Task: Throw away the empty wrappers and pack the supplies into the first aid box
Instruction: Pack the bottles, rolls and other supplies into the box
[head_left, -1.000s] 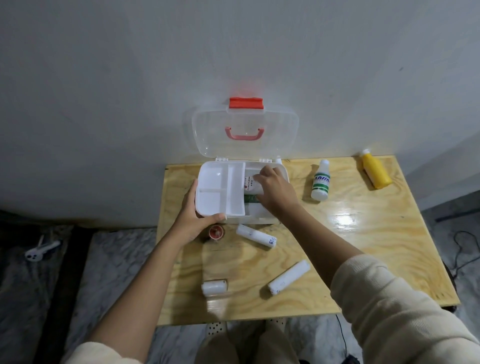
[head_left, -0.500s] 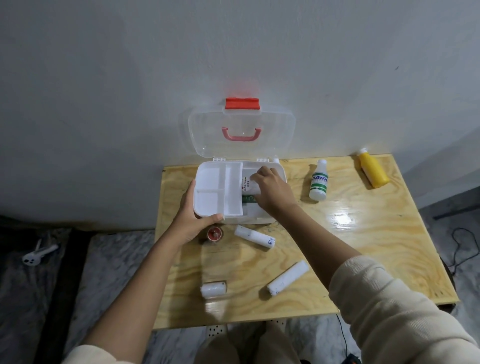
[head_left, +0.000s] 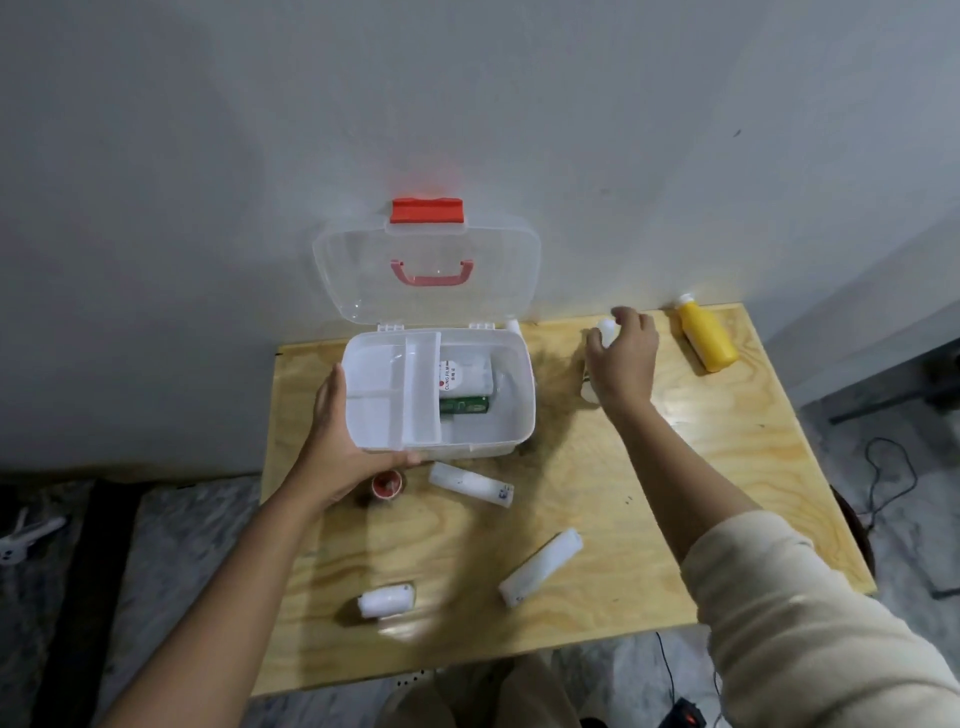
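Here the right hand (head_left: 623, 358) has its fingers (head_left: 626, 315) curled over the white-capped bottle (head_left: 604, 328) standing right of the first aid box (head_left: 511, 415); whether they actually grip it cannot be told, since the hand hides most of the bottle. The left hand (head_left: 340, 447) clasps the box's near-left corner, thumb along its front edge and fingers up its left side. The box sits open toward the back of the wooden counter (head_left: 675, 499), its clear lid (head_left: 343, 270) upright against the wall, red latch (head_left: 427, 210) on top. Inside, a white divided tray (head_left: 379, 374) fills the left part, and to its right lie a white pack printed "CLING FILM" (head_left: 465, 376) and a green packet (head_left: 465, 405). A yellow bottle (head_left: 709, 338) lies further right, at the back (well apart from the box). In front of the box sit a small red-and-white roll (head_left: 387, 484), a white wrapped roll (head_left: 470, 483), a longer wrapped roll (head_left: 540, 566) and a short white roll (head_left: 387, 600).
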